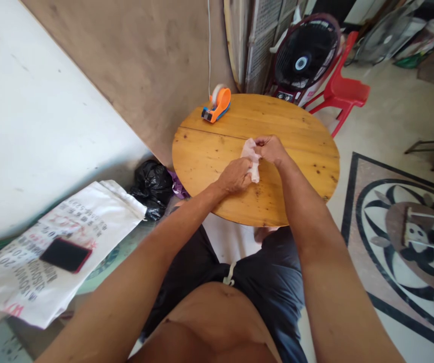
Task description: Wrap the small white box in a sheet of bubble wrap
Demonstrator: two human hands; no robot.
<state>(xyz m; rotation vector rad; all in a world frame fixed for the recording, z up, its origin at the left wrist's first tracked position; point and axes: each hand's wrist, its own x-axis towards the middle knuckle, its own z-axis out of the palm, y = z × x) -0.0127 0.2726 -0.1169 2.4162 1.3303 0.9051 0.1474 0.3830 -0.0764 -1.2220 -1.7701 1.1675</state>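
Observation:
Over the middle of the round wooden table (202,151), a thin, pale, crumpled sheet (250,149) is held between my two hands. Whether it is tissue or plastic film I cannot tell. My left hand (235,175) is closed on its lower left side, fingers curled. At its upper right edge, my right hand (272,149) pinches it between thumb and fingers. Some of the sheet is hidden behind the left fingers. An orange and blue tape dispenser (221,101) with a roll of tape in it stands near the table's far left edge, apart from both hands.
Beyond the table stand a black fan (302,60) and a red plastic chair (343,88). To the left, a phone (66,254) lies on a white printed sack (103,212), near a black plastic bag (152,184). A brown board (145,60) leans behind the table.

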